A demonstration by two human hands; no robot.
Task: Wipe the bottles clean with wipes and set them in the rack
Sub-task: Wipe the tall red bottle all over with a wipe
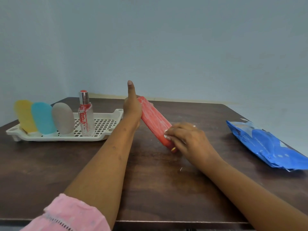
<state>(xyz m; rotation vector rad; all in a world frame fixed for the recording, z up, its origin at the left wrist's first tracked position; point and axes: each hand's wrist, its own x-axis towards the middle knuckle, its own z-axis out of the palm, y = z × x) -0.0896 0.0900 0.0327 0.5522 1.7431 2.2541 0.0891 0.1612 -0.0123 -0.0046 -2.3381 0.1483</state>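
Observation:
A long red bottle (154,120) lies tilted over the middle of the dark wooden table. My left hand (132,109) grips its far end, thumb pointing straight up. My right hand (186,139) is at its near end, fingers curled round a white wipe (167,134) pressed on the bottle. The cream slotted rack (103,125) at the left holds a yellow bottle (25,115), a blue bottle (43,118), a grey bottle (63,118) and a clear glass bottle (85,116) with red print and a silver cap.
A blue pack of wipes (265,145) lies flat near the table's right edge. The table (150,180) ends at a pale blue wall behind. My pink sleeve (70,215) shows at the bottom left.

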